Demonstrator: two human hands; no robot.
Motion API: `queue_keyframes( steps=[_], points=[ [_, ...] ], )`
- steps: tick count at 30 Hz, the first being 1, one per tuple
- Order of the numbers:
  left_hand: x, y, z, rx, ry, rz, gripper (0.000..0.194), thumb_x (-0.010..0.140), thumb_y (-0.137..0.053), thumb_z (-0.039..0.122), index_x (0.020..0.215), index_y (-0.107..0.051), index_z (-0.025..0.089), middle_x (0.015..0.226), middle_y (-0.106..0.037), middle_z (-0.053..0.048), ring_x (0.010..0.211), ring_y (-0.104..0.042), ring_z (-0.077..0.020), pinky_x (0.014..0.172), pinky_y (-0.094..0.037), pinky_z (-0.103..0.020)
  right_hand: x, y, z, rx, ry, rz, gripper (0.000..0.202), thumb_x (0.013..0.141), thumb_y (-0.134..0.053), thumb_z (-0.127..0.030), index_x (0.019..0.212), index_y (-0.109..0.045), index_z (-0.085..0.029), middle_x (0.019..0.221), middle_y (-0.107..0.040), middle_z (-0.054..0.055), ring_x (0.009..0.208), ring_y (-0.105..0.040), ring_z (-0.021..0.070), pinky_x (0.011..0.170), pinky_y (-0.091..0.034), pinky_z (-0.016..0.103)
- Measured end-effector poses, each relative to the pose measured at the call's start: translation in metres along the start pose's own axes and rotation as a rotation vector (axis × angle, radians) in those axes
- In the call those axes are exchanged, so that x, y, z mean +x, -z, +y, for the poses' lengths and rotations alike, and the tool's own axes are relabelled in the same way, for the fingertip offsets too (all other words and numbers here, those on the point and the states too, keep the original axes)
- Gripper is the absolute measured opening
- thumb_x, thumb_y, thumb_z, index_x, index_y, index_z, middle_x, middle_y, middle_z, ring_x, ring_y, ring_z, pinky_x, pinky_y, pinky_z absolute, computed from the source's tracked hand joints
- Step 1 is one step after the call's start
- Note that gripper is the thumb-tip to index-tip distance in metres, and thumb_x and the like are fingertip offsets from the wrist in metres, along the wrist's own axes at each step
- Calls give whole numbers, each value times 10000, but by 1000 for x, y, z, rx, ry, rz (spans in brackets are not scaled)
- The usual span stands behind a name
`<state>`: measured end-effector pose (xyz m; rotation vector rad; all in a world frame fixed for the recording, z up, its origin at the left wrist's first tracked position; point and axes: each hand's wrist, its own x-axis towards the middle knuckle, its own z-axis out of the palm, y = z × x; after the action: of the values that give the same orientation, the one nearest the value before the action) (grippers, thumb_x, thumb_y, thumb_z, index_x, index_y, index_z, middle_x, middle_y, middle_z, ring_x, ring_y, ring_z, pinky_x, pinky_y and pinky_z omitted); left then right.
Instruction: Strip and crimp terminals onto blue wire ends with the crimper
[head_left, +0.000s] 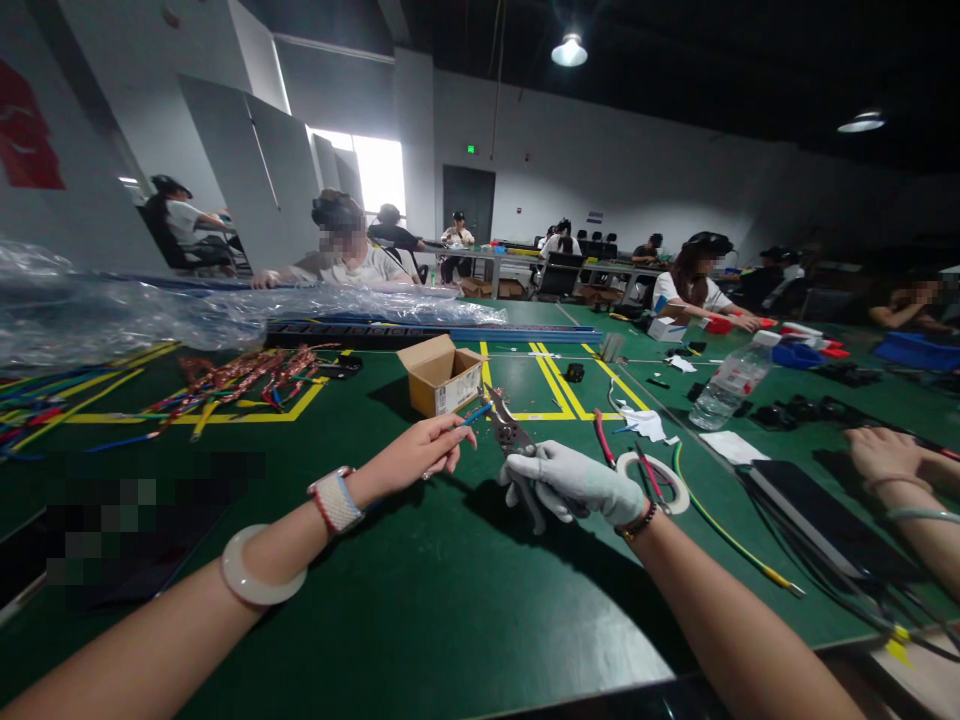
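Observation:
Pinched between the fingers of my bare left hand (420, 450) is a blue wire (478, 412), its end pointing toward the jaws of a wire stripper (511, 434). My right hand (574, 480), in a pale work glove, is closed around the stripper's handles. Whether the jaws touch the wire I cannot tell. Just beyond my left hand stands an open cardboard box (439, 375), with small scraps on the table around it. A roll of white tape (679, 488) and red-handled pliers (604, 438) lie to the right of my gloved hand.
Bundled copper-ended wires (247, 385) lie left on the green table (450, 620). Clear plastic wrap (187, 310) covers its far left side. At right are a water bottle (731, 385), a yellow-green wire (731, 545), a black device (832, 515) and a co-worker's hands (889, 460).

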<state>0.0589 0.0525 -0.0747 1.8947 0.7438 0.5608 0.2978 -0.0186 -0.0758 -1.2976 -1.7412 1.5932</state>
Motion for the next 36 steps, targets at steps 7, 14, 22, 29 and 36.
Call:
queue_keyframes(
  steps=[7,14,22,29,36],
  points=[
    [-8,1,16,37,-49,-46,413,933,-386,509,1007,-578,150,646,-507,23,478,-387,-77,456,-333,-184,-10,20,2,-292,84,132,472,878,-496,-508,1178,-530,-146,857,-677,60,720,-668,162,654,-543,281],
    [-12,-3,26,-17,85,26,325,901,-478,473,956,-538,157,617,-559,34,402,-470,-69,401,-371,-177,1,22,12,-1001,292,813,417,888,-467,-298,1278,-464,-153,1212,-563,136,1073,-564,233,898,-472,351],
    [-10,-15,16,-97,156,-4,281,882,-501,443,877,-485,163,600,-627,5,409,-584,-110,352,-354,-165,8,13,10,-1279,138,997,425,850,-509,-192,1266,-459,-123,1177,-556,169,1024,-563,256,832,-467,323],
    [-11,-20,14,-85,161,-8,272,887,-493,444,868,-458,175,635,-643,3,390,-559,-96,347,-349,-160,4,6,2,-1286,-44,949,186,903,-505,-345,1010,-582,-213,951,-636,68,781,-617,192,557,-379,250],
    [-13,-20,19,103,57,89,266,908,-450,433,861,-511,178,660,-620,21,375,-498,-74,384,-367,-179,3,13,3,-912,24,630,356,910,-465,-480,778,-616,-185,714,-659,29,632,-595,147,537,-356,231]
  ],
)
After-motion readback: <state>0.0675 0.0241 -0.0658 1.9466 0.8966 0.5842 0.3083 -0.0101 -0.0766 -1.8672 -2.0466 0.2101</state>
